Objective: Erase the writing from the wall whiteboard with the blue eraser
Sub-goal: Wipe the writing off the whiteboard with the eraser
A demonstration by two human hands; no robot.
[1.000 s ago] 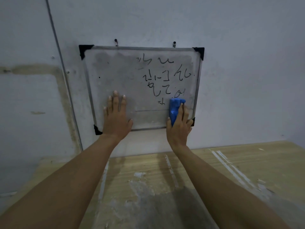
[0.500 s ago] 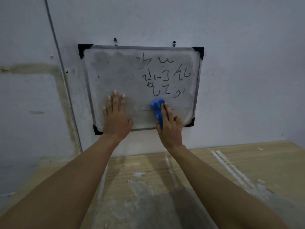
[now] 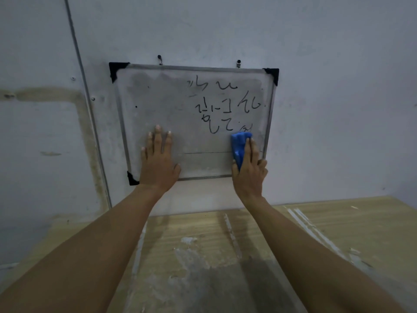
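Note:
A smudged whiteboard (image 3: 162, 100) with a metal frame and black corner caps hangs on the wall. Black handwriting (image 3: 225, 107) fills its upper right part, in three rows. My right hand (image 3: 250, 172) presses the blue eraser (image 3: 239, 145) flat against the board's lower right area, just under the lowest row of writing. My left hand (image 3: 158, 161) lies flat with spread fingers on the board's lower left part, near the bottom frame. The right hand covers the eraser's lower half and the board's bottom right corner.
A worn wooden tabletop (image 3: 225, 256) with white paint streaks stands below the board against the wall. A thin vertical conduit (image 3: 85, 105) runs down the wall left of the board. Two hooks (image 3: 159, 58) hold the board's top edge.
My right hand swept the eraser left along the board's lower part, then back to the right and slightly up. The small mark at the bottom of the writing is gone. My left hand stayed put.

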